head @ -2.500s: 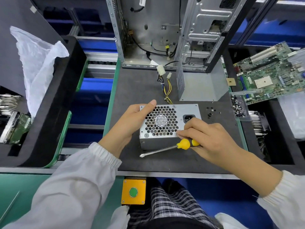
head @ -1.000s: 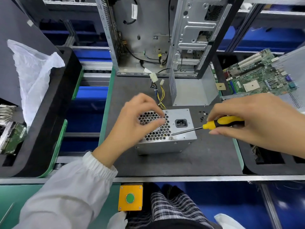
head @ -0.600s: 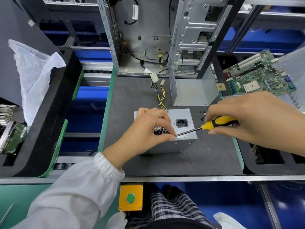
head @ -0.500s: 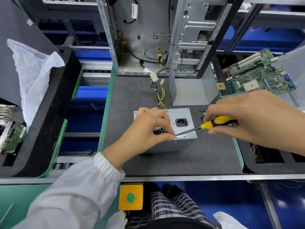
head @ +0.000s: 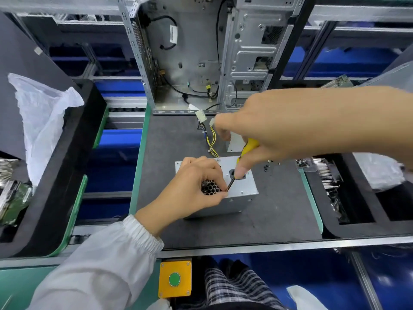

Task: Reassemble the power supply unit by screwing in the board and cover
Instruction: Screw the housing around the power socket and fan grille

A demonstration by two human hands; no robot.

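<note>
power supply unit [head: 242,186] sits on the dark mat [head: 268,215] right in front of us, fan grille facing up. our left hand [head: 196,191] is curled over the grille, fingertips pinching around the screwdriver's tip near the front edge, probably steadying a screw, though it's too small to see. our right hand [head: 274,130] comes in from 2 o'clock, clenched round the yellow handle of the screwdriver [head: 245,151], shaft tilted down toward 7 o'clock. loose screws [head: 267,167] lie at 3 o'clock of the unit. its cable bundle [head: 210,137] trails toward 12, where the open pc case [head: 196,54] stands upright.
</note>
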